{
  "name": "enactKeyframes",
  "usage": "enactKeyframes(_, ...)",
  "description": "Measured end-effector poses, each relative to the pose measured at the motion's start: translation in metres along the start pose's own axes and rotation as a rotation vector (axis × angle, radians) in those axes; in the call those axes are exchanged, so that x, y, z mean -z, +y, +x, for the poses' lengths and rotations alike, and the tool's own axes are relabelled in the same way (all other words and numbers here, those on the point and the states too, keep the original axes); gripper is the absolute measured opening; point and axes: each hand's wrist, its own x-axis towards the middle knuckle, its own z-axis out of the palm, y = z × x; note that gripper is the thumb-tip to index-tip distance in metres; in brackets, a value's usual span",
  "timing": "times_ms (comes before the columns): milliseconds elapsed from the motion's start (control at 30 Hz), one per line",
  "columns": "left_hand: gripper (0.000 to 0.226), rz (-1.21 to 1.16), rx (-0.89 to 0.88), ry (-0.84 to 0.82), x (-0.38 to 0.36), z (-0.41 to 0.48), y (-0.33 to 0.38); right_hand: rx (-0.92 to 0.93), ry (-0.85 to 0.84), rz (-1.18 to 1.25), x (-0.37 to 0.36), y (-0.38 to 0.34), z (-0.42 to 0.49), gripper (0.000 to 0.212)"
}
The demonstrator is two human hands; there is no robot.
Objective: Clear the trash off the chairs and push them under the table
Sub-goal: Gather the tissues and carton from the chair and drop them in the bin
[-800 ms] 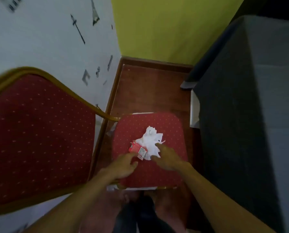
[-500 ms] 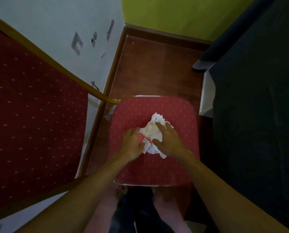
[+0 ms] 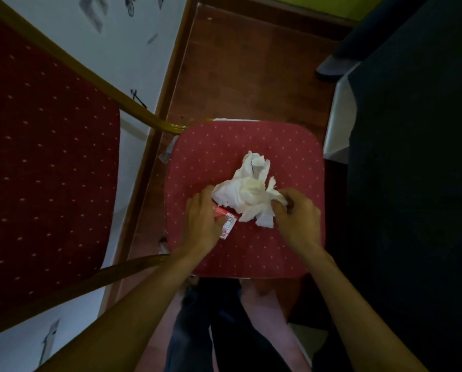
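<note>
Down below, a red dotted chair seat [image 3: 240, 146] carries 2 pieces of trash near its middle. White crumpled tissue [image 3: 247, 189] lies there, its right edge pinched in the curled right hand [image 3: 295, 218]. Touching the tissue's lower left edge, a small red wrapper [image 3: 225, 218] sits under the left hand [image 3: 201, 221], whose fingers close on it.

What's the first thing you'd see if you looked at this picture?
The crumpled white tissue stands out most, bright in the middle of the red dotted chair seat. The left hand and the right hand close in on it from either side, and a small red wrapper peeks out by the left hand. A second red chair fills the left side.
</note>
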Motion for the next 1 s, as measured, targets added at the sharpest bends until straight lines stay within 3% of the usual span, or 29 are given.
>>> enactKeyframes(100, 0.050, -0.120, 0.071, -0.026, 0.013, -0.002, -0.003, -0.012, 0.023, 0.088, 0.012, -0.011, -0.004, 0.015)
enactKeyframes(167, 0.050, -0.177, 0.102, -0.060, 0.023, -0.003, -0.001, -0.005, 0.020, 0.114, 0.018, -0.018, -0.004, 0.011)
enactKeyframes(333, 0.092, -0.475, 0.037, -0.399, 0.047, -0.005, 0.020, 0.033, -0.128, 0.120, 0.013, -0.034, -0.004, 0.005)
enactKeyframes(400, 0.092, -0.494, -0.028, -0.465, 0.045, -0.005, 0.027, 0.002, -0.241, 0.177, 0.000, -0.041, -0.008, 0.012)
enactKeyframes(500, 0.043, -0.384, -0.068, -0.397, 0.038, -0.006, 0.031, -0.037, -0.341, 0.136, -0.013, -0.053, -0.012, 0.019)
enactKeyframes(633, 0.023, -0.405, 0.074, -0.320, 0.035, -0.012, 0.017, -0.049, -0.489, 0.081, -0.014, -0.061, -0.003, 0.017)
enactKeyframes(700, 0.023, -0.389, 0.155, -0.244, 0.038, -0.013, 0.008, -0.033, -0.454, 0.065, -0.013, -0.059, 0.010, 0.020)
enactKeyframes(800, 0.026, -0.347, 0.212, -0.184, 0.046, -0.015, -0.006, 0.023, -0.292, -0.087, -0.022, -0.052, 0.040, 0.057)
enactKeyframes(900, 0.046, -0.326, 0.267, -0.166, 0.047, -0.014, -0.021, -0.023, -0.460, -0.272, -0.047, -0.049, 0.052, 0.085)
enactKeyframes(1000, 0.063, -0.324, 0.291, -0.155, 0.043, -0.015, -0.025, 0.094, -0.592, -0.442, -0.078, -0.044, 0.029, 0.076)
